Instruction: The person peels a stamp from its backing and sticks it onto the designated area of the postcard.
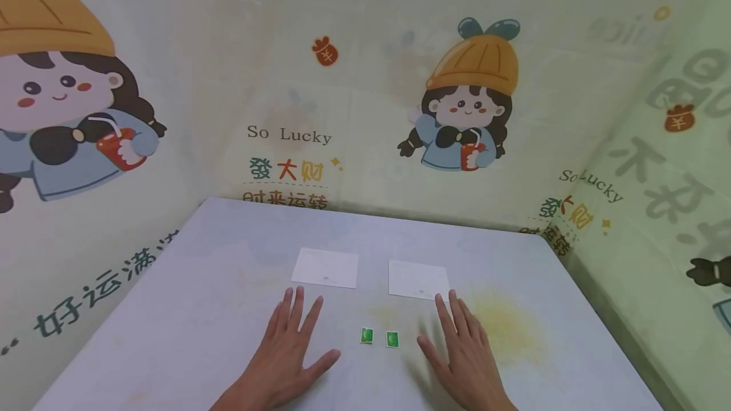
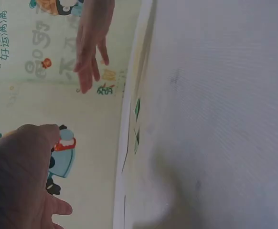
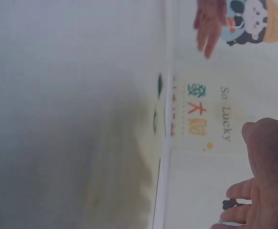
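Observation:
Two small green stamp-like pieces with white borders, a left one (image 1: 367, 335) and a right one (image 1: 392, 339), lie side by side on the white table. My left hand (image 1: 288, 354) is spread to the left of them, palm down and holding nothing. On the other side my right hand (image 1: 465, 357) has its fingers straight and thumb out, also holding nothing. Beyond the left fingertips lies a white paper card (image 1: 325, 268). A second white card (image 1: 418, 278) lies farther right, its near corner right by the right fingertips. Both wrist views show the hands raised above the tabletop.
The white tabletop (image 1: 228, 278) carries a yellowish stain (image 1: 508, 328) right of the right hand. A printed curtain (image 1: 371, 113) with cartoon figures and lettering stands behind the table and along both sides.

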